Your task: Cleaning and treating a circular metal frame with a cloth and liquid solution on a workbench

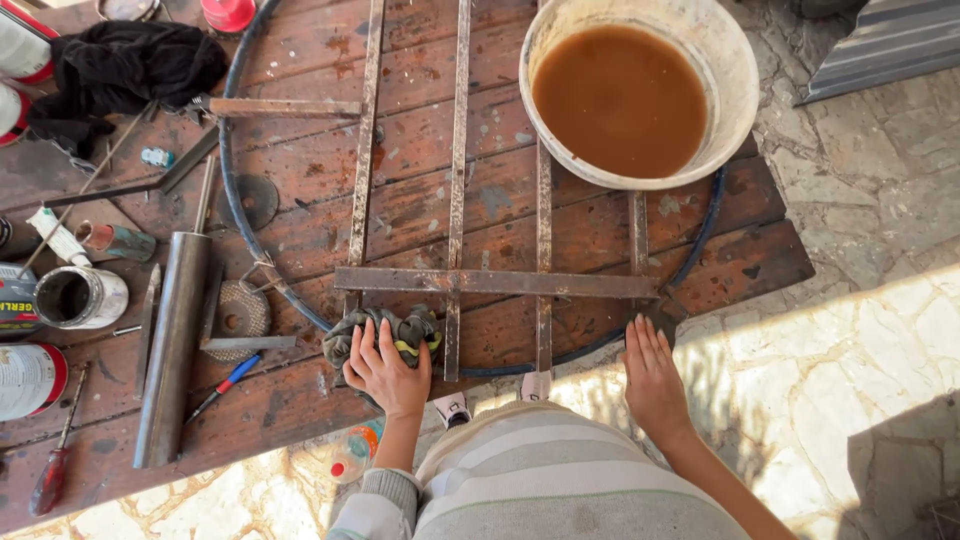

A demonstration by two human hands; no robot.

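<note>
At the far left of the table (420,130) I see a red-handled screwdriver (50,470), paint cans (28,378), an open tin (80,297) and a black cloth (125,65) bunched near the top corner. A long steel tube (172,350) lies beside them, with a round grinding disc (238,315) and a blue-and-red marker (228,383) just to its right.

My left hand (388,368) rests flat on a dark green rag (400,330), fingers (375,345) spread and pressing the rag onto the lower edge of the round metal frame (455,280); I hold nothing else in it. The frame is a hoop with rusty flat bars welded across it, lying flat over most of the table.

My right hand (653,375) lies palm down with its fingers (645,335) close together, empty, touching the frame's rim at the table's near edge.

Beyond it, a white bucket (735,80) of brown liquid stands on the frame's upper right part.

The table is worn, paint-stained reddish planks. To the right lies cracked stone paving (880,300), partly in sunlight.
</note>
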